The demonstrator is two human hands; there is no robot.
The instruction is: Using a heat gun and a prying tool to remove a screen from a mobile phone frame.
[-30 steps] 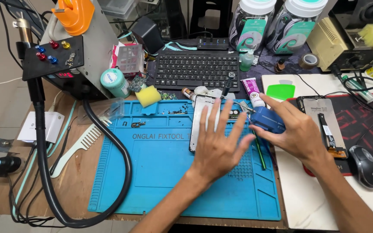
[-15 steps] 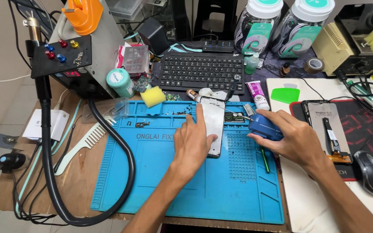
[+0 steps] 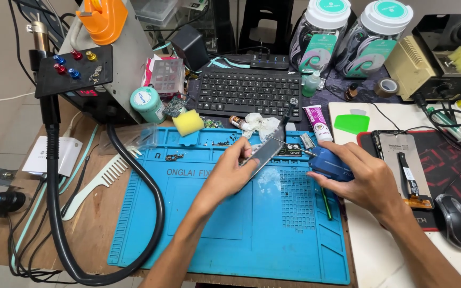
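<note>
A: From the head view, what are the hands on?

B: The left hand pinches a slim grey rectangular phone body by its lower end, fingers closed around its edges; it is tilted, its far end raised above the blue silicone repair mat; the right hand curls over a dark blue rounded plastic block at the mat's right edge, fingers wrapped on it, not spread.

A: Where is the risk, in your judgement?

B: The phone body is held at one end only; a loose pinch could let it pivot and drop onto the mat or onto the small screws and parts in the mat's upper tray, scattering them; a thin metal tool lies just by the raised end, and I cannot tell whether it touches; a swing of the phone could knock it.

A: Anything else nearby?

B: A white crumpled tissue and a small brown vial sit just behind the phone; the vial could tip if brushed; a thick black hose arcs across the mat's left side, near the left forearm, and could snag an elbow; a detached phone screen with orange flex cable lies on the red and black pad just beside the right wrist; a careless drag could scrape it.
</note>
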